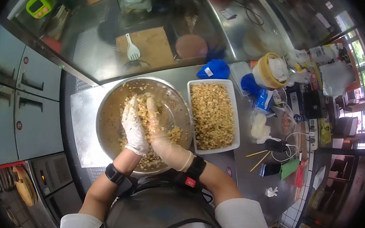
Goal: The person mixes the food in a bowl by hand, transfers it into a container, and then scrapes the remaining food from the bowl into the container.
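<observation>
A large steel mixing bowl (pixel 114 103) sits on the steel counter and holds a crumbly yellow-beige mixture (pixel 173 135). My left hand (pixel 134 127), in a thin white glove, presses down into the mixture. My right hand (pixel 161 134), also gloved, lies beside it with its fingers buried in the same heap. Both hands press a clump of the mixture between them at the bowl's middle. A black band wraps each wrist. Right of the bowl stands a white rectangular tray (pixel 234 118) filled with the same crumbly mixture.
A blue cloth (pixel 214 69) lies behind the tray. A yellow tub (pixel 268 71), packets, cables and two chopsticks (pixel 259 157) clutter the counter's right side. A cutting board with a white spatula (pixel 132 49) sits in the sink area beyond. Steel cabinet doors are at the left.
</observation>
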Action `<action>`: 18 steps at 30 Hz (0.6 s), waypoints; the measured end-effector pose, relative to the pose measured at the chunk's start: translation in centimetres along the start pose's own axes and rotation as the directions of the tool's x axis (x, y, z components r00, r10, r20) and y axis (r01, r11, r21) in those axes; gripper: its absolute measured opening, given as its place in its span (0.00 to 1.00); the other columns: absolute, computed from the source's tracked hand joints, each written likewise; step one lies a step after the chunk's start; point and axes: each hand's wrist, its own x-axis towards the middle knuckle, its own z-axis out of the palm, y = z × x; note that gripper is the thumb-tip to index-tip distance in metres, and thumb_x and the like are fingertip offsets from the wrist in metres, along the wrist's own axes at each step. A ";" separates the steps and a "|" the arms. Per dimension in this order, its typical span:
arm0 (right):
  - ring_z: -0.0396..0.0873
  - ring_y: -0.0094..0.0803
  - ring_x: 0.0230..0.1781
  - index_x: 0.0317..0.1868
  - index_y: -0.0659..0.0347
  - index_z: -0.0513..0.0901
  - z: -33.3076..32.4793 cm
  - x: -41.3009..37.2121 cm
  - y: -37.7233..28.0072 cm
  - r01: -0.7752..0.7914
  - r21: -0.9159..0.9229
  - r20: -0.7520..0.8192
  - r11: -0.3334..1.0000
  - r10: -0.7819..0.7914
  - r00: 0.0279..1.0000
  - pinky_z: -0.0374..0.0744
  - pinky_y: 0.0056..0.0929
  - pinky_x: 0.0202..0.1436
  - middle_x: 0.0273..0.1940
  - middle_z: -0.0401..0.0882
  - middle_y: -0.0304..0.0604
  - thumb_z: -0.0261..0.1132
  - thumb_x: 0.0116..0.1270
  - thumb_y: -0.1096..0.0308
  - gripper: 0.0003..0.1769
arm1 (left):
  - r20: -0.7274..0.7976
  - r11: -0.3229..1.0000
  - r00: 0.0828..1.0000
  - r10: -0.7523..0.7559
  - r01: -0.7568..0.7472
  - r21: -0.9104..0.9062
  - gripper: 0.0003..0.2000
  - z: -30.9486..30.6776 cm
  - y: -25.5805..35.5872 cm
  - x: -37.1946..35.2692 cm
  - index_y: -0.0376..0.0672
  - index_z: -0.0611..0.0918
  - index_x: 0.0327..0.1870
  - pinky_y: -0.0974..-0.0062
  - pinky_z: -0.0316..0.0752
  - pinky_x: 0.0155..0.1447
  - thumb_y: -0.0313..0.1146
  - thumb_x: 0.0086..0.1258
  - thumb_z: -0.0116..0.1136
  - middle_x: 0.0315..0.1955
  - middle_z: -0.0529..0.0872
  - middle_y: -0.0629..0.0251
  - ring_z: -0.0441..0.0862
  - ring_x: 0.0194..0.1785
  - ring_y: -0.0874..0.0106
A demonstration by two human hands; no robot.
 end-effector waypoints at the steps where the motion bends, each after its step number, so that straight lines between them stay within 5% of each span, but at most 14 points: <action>1: 0.77 0.31 0.48 0.52 0.64 0.79 -0.4 -0.4 -2.3 0.008 0.001 0.001 1.000 -0.008 1.000 0.76 0.29 0.50 0.47 0.81 0.45 0.60 0.70 0.53 0.22 | 0.046 0.980 0.994 0.100 -0.106 0.169 0.20 0.8 -0.2 -0.4 0.38 0.71 0.64 0.72 0.71 0.64 0.40 0.78 0.42 0.59 0.76 0.62 0.75 0.59 0.71; 4: 0.78 0.28 0.45 0.54 0.62 0.77 -4.5 -0.4 -7.0 0.028 0.009 0.010 1.000 -0.028 1.000 0.78 0.26 0.48 0.47 0.80 0.41 0.60 0.71 0.56 0.19 | 0.167 0.904 0.962 0.218 -0.264 0.338 0.18 5.6 -0.9 -2.4 0.39 0.72 0.62 0.74 0.72 0.63 0.40 0.78 0.43 0.57 0.78 0.62 0.76 0.58 0.72; 5: 0.79 0.27 0.43 0.53 0.63 0.77 -5.7 -0.3 -6.8 0.144 0.171 -0.048 0.975 -0.138 0.989 0.79 0.26 0.48 0.45 0.80 0.41 0.56 0.73 0.59 0.17 | 0.231 0.845 0.936 0.265 -0.340 0.412 0.18 7.7 -1.3 -3.1 0.40 0.73 0.61 0.75 0.72 0.62 0.40 0.78 0.43 0.56 0.78 0.63 0.77 0.57 0.73; 6: 0.78 0.27 0.45 0.54 0.62 0.76 -6.9 -0.4 -7.9 0.159 0.142 -0.085 0.977 -0.148 0.985 0.78 0.26 0.51 0.47 0.79 0.42 0.55 0.73 0.58 0.18 | 0.198 0.933 0.971 -0.136 0.193 -0.305 0.16 9.9 -1.7 -3.3 0.41 0.74 0.58 0.76 0.74 0.60 0.40 0.78 0.44 0.54 0.80 0.64 0.78 0.54 0.74; 8: 0.75 0.31 0.52 0.59 0.62 0.72 -9.8 -0.8 -10.8 0.128 0.067 -0.116 0.990 -0.119 0.986 0.74 0.29 0.58 0.54 0.75 0.45 0.53 0.74 0.53 0.24 | 0.251 0.995 0.968 -0.018 -0.007 0.098 0.19 12.9 -2.5 -5.0 0.39 0.71 0.62 0.72 0.68 0.66 0.40 0.78 0.42 0.59 0.75 0.60 0.73 0.61 0.70; 9: 0.76 0.29 0.49 0.61 0.62 0.70 -11.4 -0.7 -11.5 0.109 0.023 -0.151 0.994 -0.104 0.983 0.78 0.29 0.49 0.52 0.76 0.44 0.55 0.73 0.53 0.25 | 0.292 0.952 0.956 0.039 -0.124 0.280 0.20 13.8 -3.5 -5.3 0.39 0.70 0.64 0.71 0.65 0.69 0.40 0.79 0.42 0.62 0.73 0.59 0.71 0.63 0.69; 11: 0.71 0.33 0.57 0.67 0.63 0.65 -16.7 1.7 -9.4 0.149 -0.149 -0.088 0.978 -0.163 0.983 0.75 0.32 0.56 0.59 0.71 0.48 0.52 0.73 0.46 0.33 | 0.362 0.976 0.915 -0.178 0.211 -0.053 0.24 16.1 -3.2 -6.1 0.40 0.64 0.70 0.71 0.60 0.71 0.41 0.79 0.42 0.67 0.68 0.61 0.67 0.67 0.69; 12: 0.66 0.35 0.62 0.71 0.65 0.59 -17.0 2.0 -12.0 0.026 -0.220 -0.046 0.975 -0.037 0.998 0.69 0.32 0.62 0.64 0.66 0.50 0.48 0.73 0.43 0.38 | 0.384 0.939 0.882 -0.275 0.331 -0.089 0.24 16.6 -4.0 -5.8 0.42 0.62 0.71 0.72 0.57 0.72 0.43 0.79 0.40 0.68 0.65 0.63 0.63 0.69 0.71; 13: 0.66 0.35 0.62 0.70 0.66 0.60 -14.3 -0.5 -17.1 -0.341 -0.168 -0.290 0.925 0.284 0.914 0.65 0.30 0.65 0.64 0.66 0.49 0.45 0.74 0.42 0.38 | 0.409 0.888 0.838 -0.361 0.443 -0.122 0.25 17.0 -4.7 -5.4 0.43 0.61 0.72 0.73 0.53 0.74 0.45 0.79 0.38 0.70 0.62 0.65 0.58 0.72 0.72; 15: 0.66 0.38 0.63 0.69 0.63 0.64 -21.7 4.3 -11.5 -0.086 -0.141 -0.003 0.986 0.087 0.996 0.65 0.33 0.66 0.64 0.68 0.48 0.45 0.74 0.43 0.36 | 0.443 0.847 0.805 -0.396 0.506 -0.164 0.26 17.2 -5.6 -4.9 0.44 0.60 0.73 0.74 0.54 0.73 0.46 0.79 0.38 0.70 0.62 0.66 0.59 0.72 0.72; 17: 0.65 0.39 0.65 0.68 0.61 0.66 -23.2 4.6 -12.0 -0.027 -0.264 0.052 0.964 0.042 0.998 0.64 0.35 0.68 0.64 0.68 0.48 0.46 0.74 0.44 0.33 | 0.478 0.797 0.767 -0.428 0.570 -0.200 0.26 16.8 -5.5 -5.2 0.45 0.60 0.73 0.74 0.54 0.73 0.47 0.79 0.38 0.71 0.62 0.67 0.59 0.72 0.72; 18: 0.65 0.40 0.66 0.67 0.59 0.68 -23.5 4.7 -12.1 0.046 -0.379 0.106 0.924 -0.006 0.994 0.63 0.36 0.69 0.64 0.69 0.48 0.48 0.74 0.46 0.31 | 0.481 0.929 0.829 -0.285 0.362 -0.072 0.26 16.5 -4.8 -5.9 0.45 0.60 0.73 0.74 0.55 0.73 0.47 0.79 0.38 0.71 0.61 0.67 0.59 0.72 0.73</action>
